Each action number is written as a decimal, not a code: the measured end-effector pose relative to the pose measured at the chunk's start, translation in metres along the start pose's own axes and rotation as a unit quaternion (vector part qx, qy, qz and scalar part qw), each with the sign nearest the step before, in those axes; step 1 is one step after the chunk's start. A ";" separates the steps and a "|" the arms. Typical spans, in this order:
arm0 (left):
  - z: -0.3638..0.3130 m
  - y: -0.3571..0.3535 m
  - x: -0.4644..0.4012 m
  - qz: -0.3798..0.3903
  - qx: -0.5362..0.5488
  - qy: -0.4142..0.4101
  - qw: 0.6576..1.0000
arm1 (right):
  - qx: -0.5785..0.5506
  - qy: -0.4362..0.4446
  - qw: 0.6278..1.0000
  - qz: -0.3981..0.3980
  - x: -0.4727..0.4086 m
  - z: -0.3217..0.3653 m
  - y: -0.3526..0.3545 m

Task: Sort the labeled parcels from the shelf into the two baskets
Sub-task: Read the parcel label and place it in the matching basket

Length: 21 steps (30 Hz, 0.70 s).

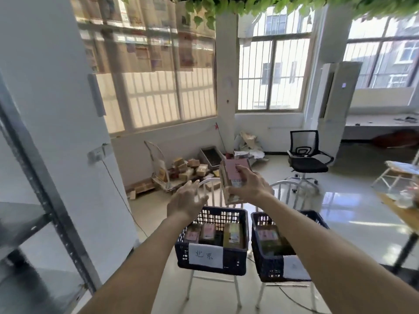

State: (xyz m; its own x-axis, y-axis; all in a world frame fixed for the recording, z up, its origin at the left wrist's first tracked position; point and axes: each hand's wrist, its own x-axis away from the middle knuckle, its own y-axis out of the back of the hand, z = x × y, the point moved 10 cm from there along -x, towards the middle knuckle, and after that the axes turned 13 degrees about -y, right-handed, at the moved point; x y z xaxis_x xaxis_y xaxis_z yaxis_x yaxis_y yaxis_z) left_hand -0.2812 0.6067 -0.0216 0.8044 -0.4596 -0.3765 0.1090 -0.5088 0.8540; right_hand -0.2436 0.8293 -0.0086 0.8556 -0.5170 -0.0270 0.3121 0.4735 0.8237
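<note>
Forearms nearest the lens, both reaching out over the baskets. Right hand (250, 184) grips parcel (234, 180), fingers and thumb curled round its right side and lower edge, pink label (233, 168) facing the camera, partly covered by fingertips. Parcel held up in the air, long axis roughly upright, leaning a little left. Left hand (187, 200) just left of the parcel, fingers spread and straight, holding nothing, not touching it. Below the gripping fingers: gap between the two baskets, left basket (210, 262) down and left, right basket (269, 268) down and slightly right. Both sit on white chairs (235, 288), both already hold parcels. Left basket tag reads 北京; right basket tag unreadable, half hidden by right forearm. Label characters on held parcel too blurred to read, so target basket cannot be told. Judgement: drop comes next; right hand alone has it, either basket within an easy lowering. Shelf frame (56, 214) far left of the fingers.
</note>
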 end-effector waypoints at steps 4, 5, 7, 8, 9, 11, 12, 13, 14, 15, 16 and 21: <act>-0.016 -0.049 -0.062 0.031 0.002 -0.018 0.999 | 0.013 -0.034 0.999 0.007 -0.060 -0.038 0.008; -0.018 -0.060 -0.074 0.038 0.002 -0.022 0.999 | 0.020 -0.036 0.999 0.007 -0.073 -0.044 0.009; -0.017 -0.078 -0.096 0.044 0.000 -0.024 0.999 | 0.026 -0.040 0.999 0.006 -0.097 -0.055 0.008; -0.015 -0.085 -0.105 0.047 -0.005 -0.023 0.999 | 0.027 -0.043 0.999 0.009 -0.109 -0.060 0.003; -0.012 -0.093 -0.114 0.051 -0.009 -0.022 0.998 | 0.029 -0.046 0.998 0.013 -0.119 -0.064 -0.002; -0.003 -0.109 -0.129 0.059 -0.011 -0.020 0.998 | 0.034 -0.051 0.998 0.028 -0.137 -0.069 -0.017; 0.002 -0.117 -0.135 0.062 -0.009 -0.018 0.998 | 0.037 -0.052 0.997 0.036 -0.146 -0.071 -0.026; 0.009 -0.124 -0.142 0.065 -0.005 -0.016 0.998 | 0.042 -0.055 0.997 0.044 -0.155 -0.072 -0.036; 0.017 -0.131 -0.147 0.068 -0.003 -0.013 0.998 | 0.044 -0.054 0.996 0.050 -0.164 -0.072 -0.046; 0.026 -0.138 -0.153 0.072 -0.004 -0.009 0.997 | 0.045 -0.056 0.996 0.057 -0.173 -0.070 -0.057; 0.037 -0.145 -0.158 0.077 -0.006 -0.006 0.997 | 0.044 -0.056 0.995 0.062 -0.182 -0.068 -0.069; 0.109 -0.189 -0.191 0.111 -0.013 0.011 0.994 | 0.050 -0.079 0.992 0.087 -0.226 -0.056 -0.132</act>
State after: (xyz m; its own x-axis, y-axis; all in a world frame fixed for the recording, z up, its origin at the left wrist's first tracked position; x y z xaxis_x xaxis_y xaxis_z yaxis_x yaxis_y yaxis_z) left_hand -0.5188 0.7110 -0.1505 0.8233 -0.5418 -0.1691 -0.0588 -0.3778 0.9240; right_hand -0.4550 0.9234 -0.1425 0.8153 -0.5426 0.2020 0.1165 0.4955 0.8608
